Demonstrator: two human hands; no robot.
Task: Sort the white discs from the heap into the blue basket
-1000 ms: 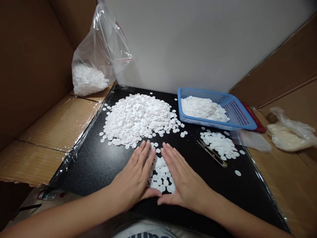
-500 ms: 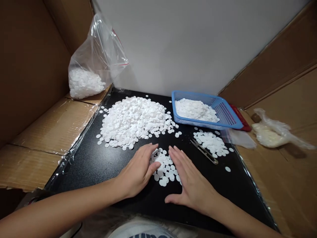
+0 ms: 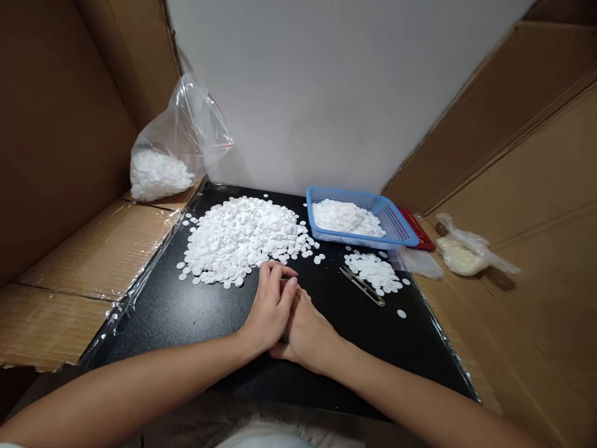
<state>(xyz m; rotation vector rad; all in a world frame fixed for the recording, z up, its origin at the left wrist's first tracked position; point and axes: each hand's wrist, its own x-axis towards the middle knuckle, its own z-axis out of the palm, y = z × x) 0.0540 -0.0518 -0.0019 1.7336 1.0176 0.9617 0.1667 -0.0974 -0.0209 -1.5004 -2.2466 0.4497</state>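
My left hand [image 3: 270, 305] and my right hand [image 3: 310, 330] are cupped against each other over the black tabletop [image 3: 224, 348]. Their fingers curl in around a small batch of round white discs, nearly all hidden between the palms; only a sliver of white [image 3: 308, 298] shows at the right fingers. Just beyond the left fingertips spreads a big heap of the same white discs [image 3: 245, 236]. Right of my hands lies a smaller patch of discs [image 3: 373, 272], with metal tweezers [image 3: 362, 287] along its near left side.
A blue perforated basket [image 3: 401, 233] at the back right holds more discs. Behind it is a red object [image 3: 420, 233], and beside it a clear bag with pale yellowish contents [image 3: 461, 255]. A clear plastic bag of white pieces [image 3: 161, 174] stands on cardboard at the left. Cardboard walls flank both sides.
Both hands have come together, the right moving left, and closed around the loose discs that lay between them. The camera view has shifted slightly.
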